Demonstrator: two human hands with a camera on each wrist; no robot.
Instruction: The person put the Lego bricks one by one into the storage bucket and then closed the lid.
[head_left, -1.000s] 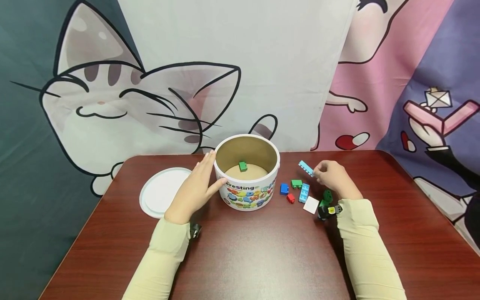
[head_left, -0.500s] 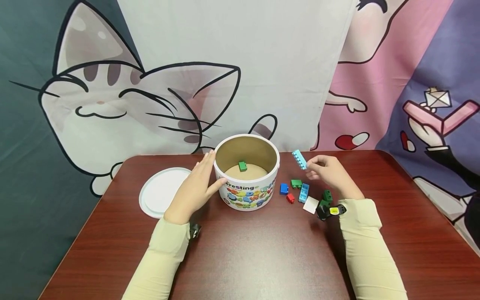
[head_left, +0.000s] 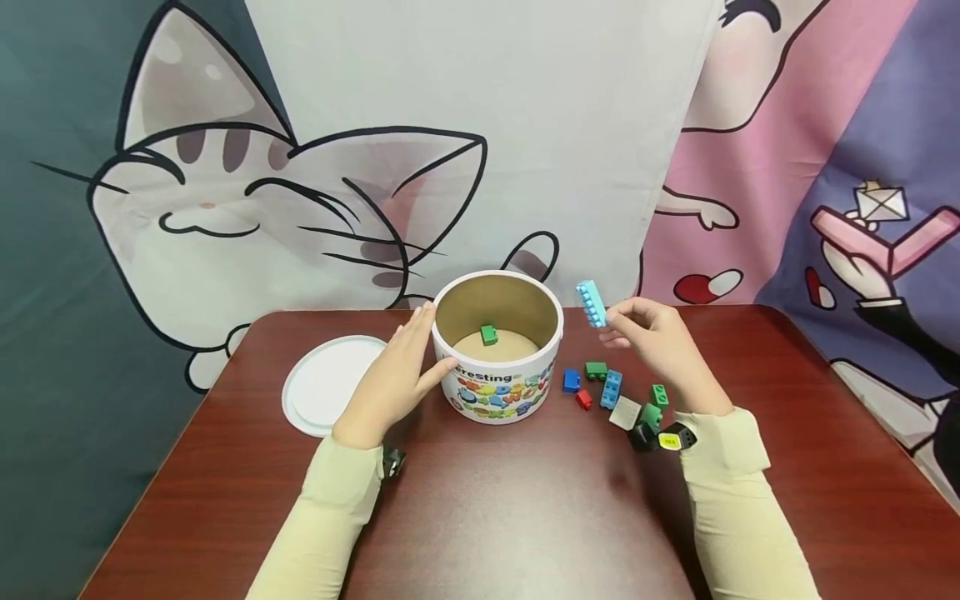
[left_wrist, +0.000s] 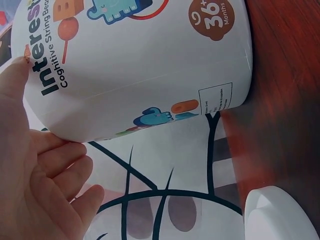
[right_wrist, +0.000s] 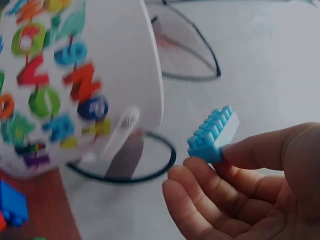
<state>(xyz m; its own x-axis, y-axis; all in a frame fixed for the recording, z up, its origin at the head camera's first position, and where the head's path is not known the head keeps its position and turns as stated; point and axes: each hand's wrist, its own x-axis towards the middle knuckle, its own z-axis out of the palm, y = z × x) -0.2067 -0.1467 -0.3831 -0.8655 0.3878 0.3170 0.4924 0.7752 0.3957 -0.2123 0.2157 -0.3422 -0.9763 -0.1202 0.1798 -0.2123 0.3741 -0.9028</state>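
Observation:
A long light-blue building brick is pinched by one end between thumb and fingers of my right hand, raised above the table to the right of the bucket. In the right wrist view the brick's studs face up and left. My left hand rests with straight fingers against the left side of the white printed bucket, thumb near its front rim. Inside the open bucket lies a green brick. The left wrist view shows fingers touching the bucket's wall.
Right of the bucket lie a blue brick, a red brick, green bricks, another light-blue brick and a white square piece. A round white lid lies left. A printed cloth hangs behind the table.
My right hand has lifted the light-blue brick from the table, moving it up and left toward the bucket and tipping it more upright. The left hand has stayed on the bucket.

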